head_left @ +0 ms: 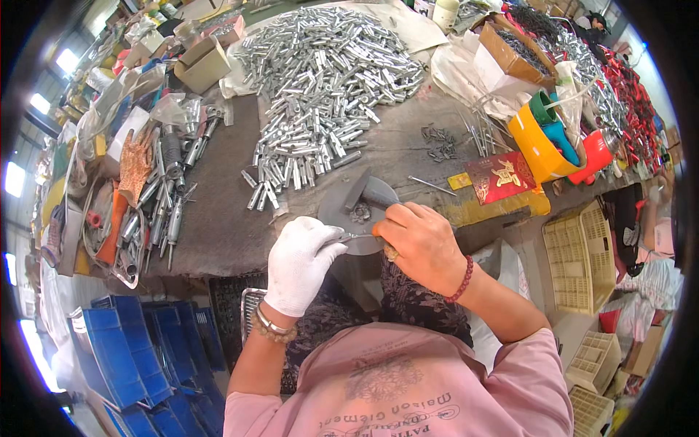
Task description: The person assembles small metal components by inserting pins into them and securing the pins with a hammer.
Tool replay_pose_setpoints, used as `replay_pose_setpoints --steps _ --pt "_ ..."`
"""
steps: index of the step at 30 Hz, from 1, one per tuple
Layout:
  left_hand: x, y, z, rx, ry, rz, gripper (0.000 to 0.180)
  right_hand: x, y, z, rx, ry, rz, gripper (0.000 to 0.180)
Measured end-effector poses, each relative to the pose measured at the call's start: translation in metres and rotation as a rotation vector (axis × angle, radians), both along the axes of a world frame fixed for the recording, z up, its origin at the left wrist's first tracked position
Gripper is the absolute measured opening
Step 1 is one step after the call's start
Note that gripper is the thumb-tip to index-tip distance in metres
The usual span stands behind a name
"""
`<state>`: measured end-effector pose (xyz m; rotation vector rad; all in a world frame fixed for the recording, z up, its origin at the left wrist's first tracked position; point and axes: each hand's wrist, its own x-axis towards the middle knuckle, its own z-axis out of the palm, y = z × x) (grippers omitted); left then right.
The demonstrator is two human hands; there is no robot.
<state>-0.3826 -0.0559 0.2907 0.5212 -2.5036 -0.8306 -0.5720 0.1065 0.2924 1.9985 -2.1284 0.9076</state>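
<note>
My left hand (300, 261), in a white glove, pinches a thin metal rod (354, 236) at the table's near edge. My right hand (419, 244) is bare, with a ring and a red bead bracelet, and grips the other end of the same rod. Both hands hover over a round grey metal block (342, 204) with a small cluster of tiny metal parts (360, 213) on it. A hammer head (368, 191) rests on the block just beyond my right hand. A large heap of silver metal tubes (320, 80) lies further back on the table.
Hand tools and screwdrivers (164, 197) lie at the left. A yellow tub (539, 149), a red packet (501, 177) and cardboard boxes (510, 51) stand at the right. Blue crates (124, 349) sit below left, cream baskets (579, 255) below right.
</note>
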Motion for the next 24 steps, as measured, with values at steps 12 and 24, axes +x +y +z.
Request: replay_pose_setpoints --steps 12,24 --pt "0.002 0.0 -0.006 0.141 -0.039 0.046 0.023 -0.008 -0.005 -0.004 -0.034 -0.002 0.063 0.018" --pt "0.002 -0.002 -0.007 0.149 0.0 0.026 0.025 -0.015 -0.008 -0.008 -0.027 -0.033 0.106 0.016"
